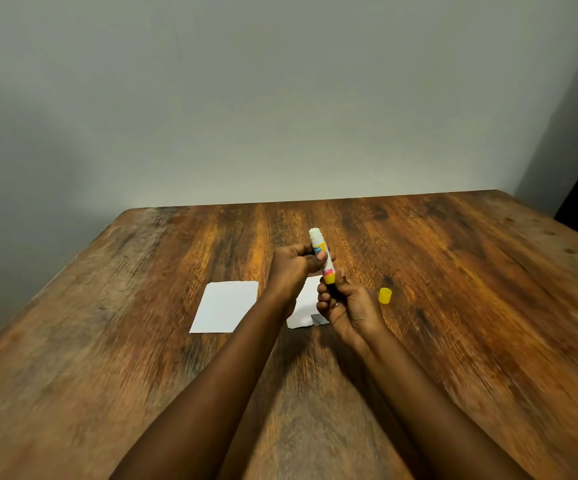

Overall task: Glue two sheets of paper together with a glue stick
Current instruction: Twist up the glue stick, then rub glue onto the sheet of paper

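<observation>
Uncapped glue stick held upright above the table, between both hands.

The left hand gripped its upper barrel, fingers curled round it; the right hand pinched the yellow base just below. Its yellow cap lay on the wooden table just right of the right hand. One white sheet lay flat left of the hands, the other sheet partly hidden beneath them.
</observation>
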`<state>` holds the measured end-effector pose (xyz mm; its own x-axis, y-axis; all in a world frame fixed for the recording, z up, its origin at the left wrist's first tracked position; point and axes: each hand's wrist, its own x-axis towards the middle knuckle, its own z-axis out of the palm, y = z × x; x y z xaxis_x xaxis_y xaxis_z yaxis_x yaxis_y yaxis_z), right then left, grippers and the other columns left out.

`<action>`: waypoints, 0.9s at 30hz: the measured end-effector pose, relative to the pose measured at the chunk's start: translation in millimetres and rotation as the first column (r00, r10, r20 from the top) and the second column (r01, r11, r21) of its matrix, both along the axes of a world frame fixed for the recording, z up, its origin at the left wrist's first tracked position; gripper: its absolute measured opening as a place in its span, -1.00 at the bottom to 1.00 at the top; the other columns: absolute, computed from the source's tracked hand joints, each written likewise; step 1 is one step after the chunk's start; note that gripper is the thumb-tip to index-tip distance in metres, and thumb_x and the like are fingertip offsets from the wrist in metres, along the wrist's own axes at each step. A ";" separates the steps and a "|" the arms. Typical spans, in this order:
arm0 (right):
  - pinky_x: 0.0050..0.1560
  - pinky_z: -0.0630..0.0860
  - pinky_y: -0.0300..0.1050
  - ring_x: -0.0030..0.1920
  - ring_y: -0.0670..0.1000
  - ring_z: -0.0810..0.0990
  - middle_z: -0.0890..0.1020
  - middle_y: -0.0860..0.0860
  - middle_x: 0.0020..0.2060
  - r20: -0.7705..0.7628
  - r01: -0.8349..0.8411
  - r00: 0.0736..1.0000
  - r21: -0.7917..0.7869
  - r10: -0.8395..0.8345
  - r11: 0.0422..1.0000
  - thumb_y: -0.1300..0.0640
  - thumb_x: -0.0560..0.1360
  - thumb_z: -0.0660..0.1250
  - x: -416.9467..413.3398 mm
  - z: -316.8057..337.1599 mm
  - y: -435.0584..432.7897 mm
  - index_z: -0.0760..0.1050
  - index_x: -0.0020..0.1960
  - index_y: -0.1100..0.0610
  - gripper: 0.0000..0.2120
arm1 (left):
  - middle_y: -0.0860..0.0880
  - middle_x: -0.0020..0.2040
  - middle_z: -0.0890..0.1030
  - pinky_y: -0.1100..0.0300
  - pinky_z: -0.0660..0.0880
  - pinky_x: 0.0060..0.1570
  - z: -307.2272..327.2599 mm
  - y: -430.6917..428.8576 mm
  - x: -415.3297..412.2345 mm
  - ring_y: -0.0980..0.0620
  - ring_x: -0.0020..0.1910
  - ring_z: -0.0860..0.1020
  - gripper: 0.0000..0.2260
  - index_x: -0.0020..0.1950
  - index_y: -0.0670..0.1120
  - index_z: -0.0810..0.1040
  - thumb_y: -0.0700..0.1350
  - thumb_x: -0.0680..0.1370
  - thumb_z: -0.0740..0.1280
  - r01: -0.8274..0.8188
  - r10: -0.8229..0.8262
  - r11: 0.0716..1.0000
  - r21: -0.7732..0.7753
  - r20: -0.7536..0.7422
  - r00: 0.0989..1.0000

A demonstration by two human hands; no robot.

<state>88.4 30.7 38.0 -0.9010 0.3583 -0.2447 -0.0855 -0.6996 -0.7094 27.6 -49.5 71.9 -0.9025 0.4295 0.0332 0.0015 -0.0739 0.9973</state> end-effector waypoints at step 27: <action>-0.38 0.63 -0.15 -0.51 -0.08 0.57 0.58 0.11 -0.41 0.018 0.100 0.995 0.010 -0.101 0.995 0.25 0.48 0.32 -43.3 -11.9 25.6 0.46 -0.05 0.24 -0.92 | -0.05 0.09 0.67 0.05 0.27 0.14 -55.3 -41.3 -39.2 -0.05 0.19 0.51 -0.83 0.08 -0.08 0.66 -0.16 0.52 0.34 -0.318 0.076 0.710 -0.628 -0.381 0.921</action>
<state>45.2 56.3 26.0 -0.8556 0.4492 -0.2570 -0.1420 -0.6813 -0.7181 -11.5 -90.8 16.6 -0.9607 0.2601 0.0970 0.2477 0.6454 0.7226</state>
